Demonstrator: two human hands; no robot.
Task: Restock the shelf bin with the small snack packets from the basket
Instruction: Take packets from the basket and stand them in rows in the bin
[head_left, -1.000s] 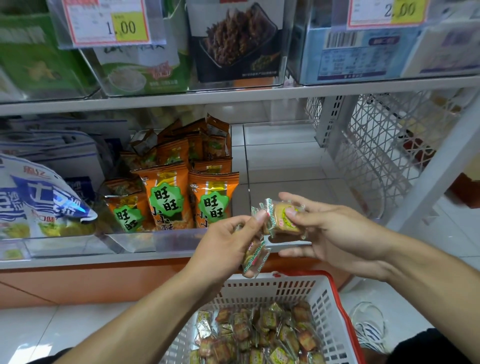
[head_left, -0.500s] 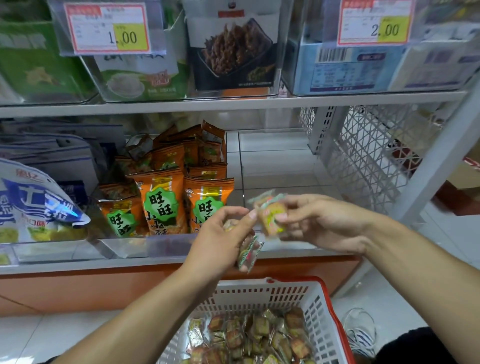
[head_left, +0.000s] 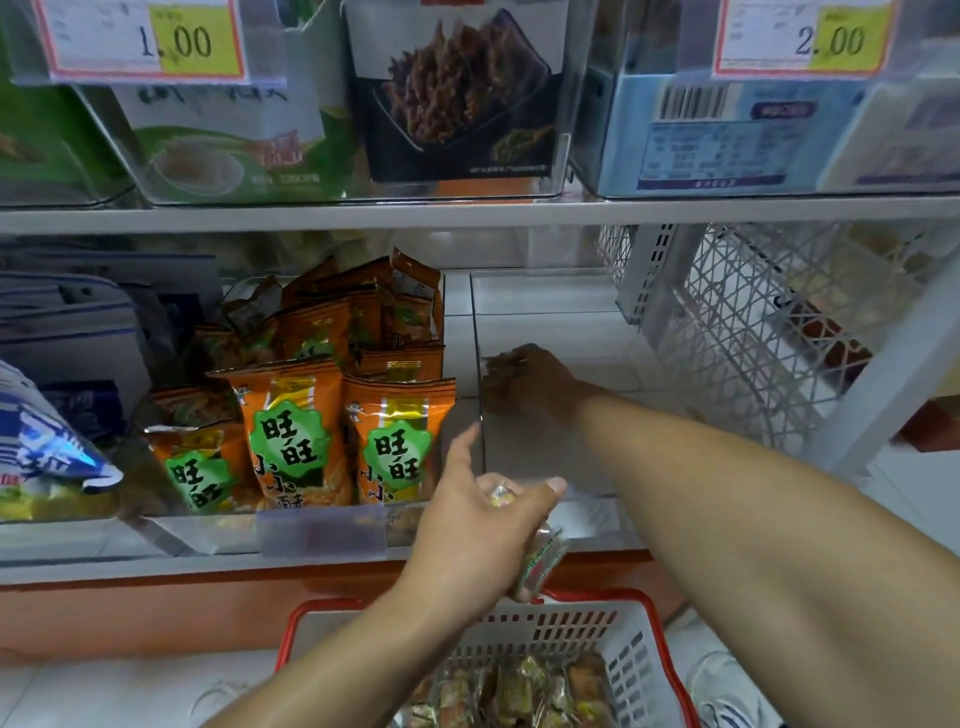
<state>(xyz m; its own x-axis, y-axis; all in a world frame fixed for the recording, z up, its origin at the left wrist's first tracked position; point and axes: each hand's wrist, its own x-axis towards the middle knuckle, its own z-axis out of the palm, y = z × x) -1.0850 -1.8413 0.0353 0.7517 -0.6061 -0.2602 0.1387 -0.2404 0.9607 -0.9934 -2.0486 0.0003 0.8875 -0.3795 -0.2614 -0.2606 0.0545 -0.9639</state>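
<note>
White metal store shelving fills the scene, its upper level lined with clear bins of boxed goods under price tags reading 1.00 and 2.00. On the lower shelf, a clear plastic bin packed with orange snack bags bearing green labels stands just beside a clear, see-through shelf bin at right, whose bare floor shows pale through its walls. White wire mesh panelling closes the shelf's right end. Below the shelf edge sits a white plastic basket with a red rim, holding a heap of small clear-wrapped snack packets in brown, green and yellow.

A person's right hand reaches deep inside the see-through bin, low over its floor, fingers curled downward; the hand is dim and blurred behind the plastic, and whether it grips a packet cannot be told. The left hand hovers in front of the bin's near wall, above the basket, thumb and fingers closed around a small bunch of wrapped packets, one with a red-and-green crimped end hanging below the palm. Its forefinger points up toward the divider between the two bins.

A white shoe shows on the floor right of the basket.
</note>
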